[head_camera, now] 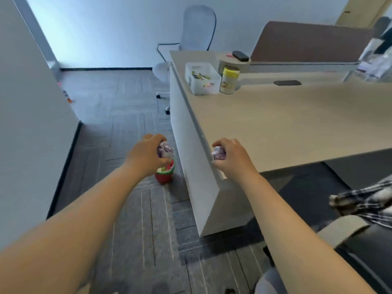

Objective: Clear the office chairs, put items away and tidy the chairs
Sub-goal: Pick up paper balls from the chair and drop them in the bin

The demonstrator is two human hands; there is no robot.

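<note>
Two crumpled purple-and-white paper wads fill your grips: your left hand curls round one wad, your right hand round the other wad. Directly under the left wad a red-and-green watermelon-shaped bin stands on the grey carpet. At your 1 o'clock, the beige desk's white end panel runs between your hands.

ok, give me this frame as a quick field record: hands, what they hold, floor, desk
left hand: grips crumpled purple wrapper
right hand: grips second purple wad
floor: red bin below left hand, beside desk panel
desk: white box, yellow-lid jar
chairs: white chair far end; dark chair with plaid cloth at right
</note>
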